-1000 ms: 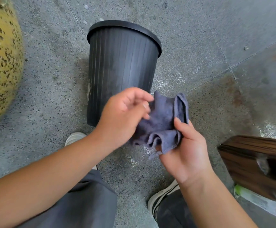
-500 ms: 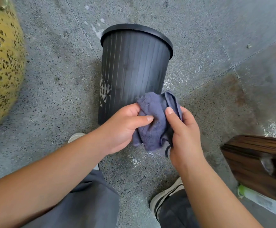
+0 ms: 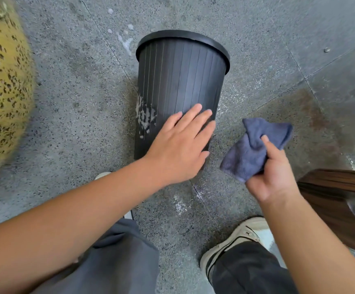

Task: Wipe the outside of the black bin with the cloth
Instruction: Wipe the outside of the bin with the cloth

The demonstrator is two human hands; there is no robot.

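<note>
The black bin (image 3: 180,81), ribbed and upside down, stands on the grey floor with its rim on the ground at the far end. A whitish smear (image 3: 146,115) marks its left side. My left hand (image 3: 180,147) lies flat and open over the near end of the bin, fingers spread on its wall. To the right of the bin, my right hand (image 3: 272,175) holds a crumpled grey-blue cloth (image 3: 253,147) in the air, apart from the bin.
A big yellow speckled pot (image 3: 2,92) fills the left edge. A dark wooden bench (image 3: 337,200) sits at the right. My two shoes (image 3: 236,238) and trouser legs are at the bottom. The stone floor (image 3: 77,102) has white splashes beyond the bin.
My left hand has let go of the cloth and moved onto the bin's wall. My right hand has carried the cloth away to the right.
</note>
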